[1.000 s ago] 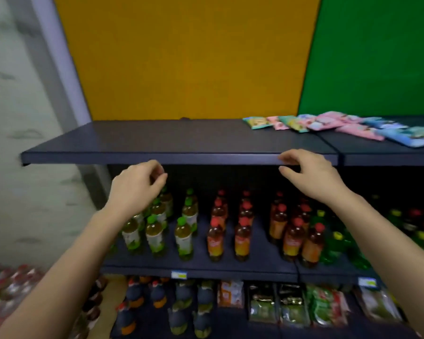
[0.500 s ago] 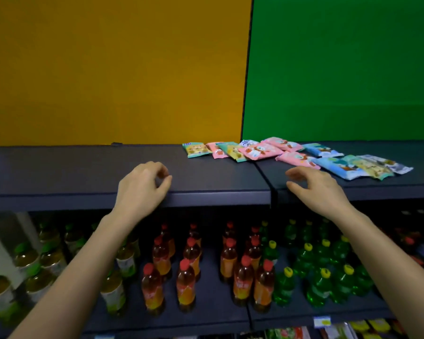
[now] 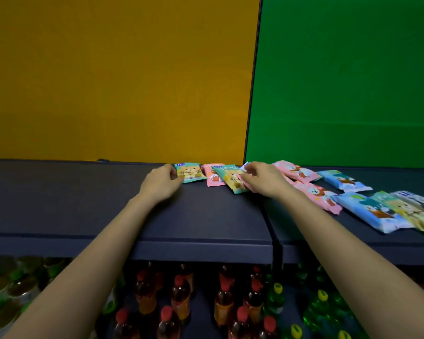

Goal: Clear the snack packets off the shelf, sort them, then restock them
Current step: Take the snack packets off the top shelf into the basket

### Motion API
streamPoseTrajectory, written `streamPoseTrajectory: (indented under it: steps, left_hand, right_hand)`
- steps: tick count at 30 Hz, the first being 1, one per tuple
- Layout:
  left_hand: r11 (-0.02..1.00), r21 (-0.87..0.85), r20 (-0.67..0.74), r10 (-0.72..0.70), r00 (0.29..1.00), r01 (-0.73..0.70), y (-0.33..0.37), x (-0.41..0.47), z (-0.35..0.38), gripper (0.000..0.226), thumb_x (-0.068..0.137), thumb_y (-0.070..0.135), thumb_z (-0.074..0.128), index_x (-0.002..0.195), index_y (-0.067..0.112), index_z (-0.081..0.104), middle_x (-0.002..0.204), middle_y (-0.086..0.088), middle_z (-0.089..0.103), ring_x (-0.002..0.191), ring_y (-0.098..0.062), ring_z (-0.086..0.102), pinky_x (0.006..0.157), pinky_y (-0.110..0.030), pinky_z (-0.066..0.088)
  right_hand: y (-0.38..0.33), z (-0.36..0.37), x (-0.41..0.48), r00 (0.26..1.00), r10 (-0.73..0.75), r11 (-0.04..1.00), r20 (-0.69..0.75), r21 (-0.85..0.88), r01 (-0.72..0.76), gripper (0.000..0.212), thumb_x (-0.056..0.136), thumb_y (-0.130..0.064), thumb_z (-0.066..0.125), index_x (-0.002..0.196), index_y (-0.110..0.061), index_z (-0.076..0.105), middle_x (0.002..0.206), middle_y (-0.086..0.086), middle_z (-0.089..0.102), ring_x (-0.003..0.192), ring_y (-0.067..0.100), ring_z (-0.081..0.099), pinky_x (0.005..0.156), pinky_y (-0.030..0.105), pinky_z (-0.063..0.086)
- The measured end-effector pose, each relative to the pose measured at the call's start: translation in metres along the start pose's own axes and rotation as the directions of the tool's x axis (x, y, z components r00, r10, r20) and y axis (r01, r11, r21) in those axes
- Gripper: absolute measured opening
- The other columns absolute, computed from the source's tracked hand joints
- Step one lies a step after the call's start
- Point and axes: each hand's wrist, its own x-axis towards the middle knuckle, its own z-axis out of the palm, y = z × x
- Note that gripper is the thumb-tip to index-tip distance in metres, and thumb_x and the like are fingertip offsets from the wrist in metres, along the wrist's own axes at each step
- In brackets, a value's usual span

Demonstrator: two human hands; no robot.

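One teal packet (image 3: 191, 172) in left hand (image 3: 160, 184)

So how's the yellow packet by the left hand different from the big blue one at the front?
The yellow packet lies at the back, before the yellow wall; the blue packet lies nearer the front, before the green wall. The left hand holds the yellow packet's edge; no hand touches the blue packet. Both lie flat on the shelf and show a cartoon animal.
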Motion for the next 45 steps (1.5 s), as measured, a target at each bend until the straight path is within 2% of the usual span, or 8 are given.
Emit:
streamPoseTrajectory:
  steps: [5, 14, 20, 22, 27, 33, 37, 45]
  left_hand:
    - [0.984, -0.105, 0.053, -0.138, 0.989, 0.143, 0.014, 0.037, 0.03, 0.056, 0.091, 0.039, 0.053, 0.131, 0.002, 0.04, 0.136, -0.019, 0.047, 0.125, -0.033, 0.043, 0.097, -0.039, 0.04]
    - [0.937, -0.095, 0.008, -0.338, 0.941, 0.337, 0.014, 0.08, 0.05, 0.094, 0.067, 0.067, 0.066, 0.13, 0.004, 0.038, 0.137, -0.015, 0.047, 0.13, -0.031, 0.038, 0.103, -0.039, 0.034]
    - [0.915, -0.161, 0.166, -0.345, 0.924, 0.371, 0.009, 0.088, 0.043, 0.076, 0.059, 0.062, 0.074, 0.113, 0.012, 0.056, 0.123, -0.008, 0.06, 0.121, -0.029, 0.049, 0.104, -0.038, 0.036]
    - [0.875, -0.339, 0.217, -0.284, 0.934, 0.345, -0.001, 0.088, 0.042, 0.075, 0.043, 0.057, 0.081, 0.101, 0.015, 0.063, 0.111, -0.006, 0.068, 0.107, -0.027, 0.061, 0.099, -0.042, 0.046]
    - [0.699, -0.688, 0.111, -0.163, 0.98, 0.195, -0.002, 0.07, 0.026, 0.038, 0.073, 0.009, 0.076, 0.106, 0.01, 0.058, 0.109, -0.011, 0.068, 0.086, -0.021, 0.065, 0.072, -0.029, 0.053]
    - [0.596, -0.798, 0.042, -0.089, 0.995, 0.087, 0.01, 0.02, -0.019, 0.016, 0.081, 0.012, 0.07, 0.088, 0.019, 0.058, 0.089, -0.001, 0.068, 0.061, -0.004, 0.066, 0.055, -0.015, 0.053]
    - [0.558, -0.827, -0.015, -0.132, 0.991, 0.061, -0.013, -0.04, -0.054, 0.01, 0.083, 0.013, 0.067, 0.088, 0.019, 0.061, 0.077, 0.005, 0.07, 0.056, -0.001, 0.067, 0.056, -0.019, 0.055]
    - [0.59, -0.795, -0.177, -0.451, 0.875, 0.143, -0.12, -0.199, -0.111, 0.026, 0.081, 0.016, 0.069, 0.105, 0.012, 0.061, 0.091, -0.003, 0.072, 0.07, -0.011, 0.068, 0.072, -0.029, 0.054]
  right_hand:
    - [-0.013, 0.016, 0.035, 0.991, 0.089, 0.968, 0.103, -0.242, -0.062, 0.059, 0.086, -0.062, 0.042, 0.109, -0.009, 0.057, 0.117, 0.013, 0.061, 0.107, 0.03, 0.056, 0.073, 0.031, 0.038]
    - [-0.015, 0.022, 0.068, 0.919, 0.286, 0.938, 0.271, -0.276, -0.211, 0.079, 0.067, -0.069, 0.063, 0.121, -0.014, 0.049, 0.127, 0.004, 0.056, 0.117, 0.023, 0.05, 0.096, 0.036, 0.036]
    - [-0.018, 0.032, 0.077, 0.974, 0.217, 0.952, 0.06, -0.235, -0.197, 0.084, 0.061, -0.075, 0.062, 0.115, -0.013, 0.047, 0.114, 0.001, 0.062, 0.107, 0.023, 0.056, 0.093, 0.037, 0.033]
    - [-0.021, 0.034, 0.077, 0.978, 0.181, 0.966, -0.099, -0.17, -0.196, 0.083, 0.064, -0.075, 0.06, 0.115, -0.011, 0.044, 0.113, 0.005, 0.063, 0.106, 0.023, 0.057, 0.095, 0.037, 0.03]
    - [-0.034, 0.024, 0.073, 0.937, 0.208, 0.976, -0.282, 0.119, -0.182, 0.074, 0.073, -0.063, 0.063, 0.115, -0.006, 0.044, 0.118, 0.013, 0.061, 0.11, 0.032, 0.056, 0.086, 0.038, 0.039]
    - [-0.046, 0.007, 0.042, 0.956, 0.282, 0.659, -0.083, 0.741, -0.13, 0.029, 0.079, -0.044, 0.067, 0.084, -0.016, 0.066, 0.096, 0.007, 0.072, 0.081, 0.018, 0.069, 0.079, 0.032, 0.056]
    - [-0.059, 0.001, -0.008, 0.987, 0.155, 0.564, -0.037, 0.824, -0.057, 0.014, 0.089, -0.028, 0.061, 0.079, -0.019, 0.055, 0.077, -0.002, 0.064, 0.039, -0.006, 0.057, 0.038, 0.009, 0.041]
    - [-0.135, 0.062, -0.086, 0.978, -0.15, 0.45, 0.142, 0.891, -0.06, 0.028, 0.085, -0.029, 0.064, 0.107, -0.014, 0.055, 0.091, -0.003, 0.07, 0.063, 0.0, 0.069, 0.059, 0.018, 0.054]
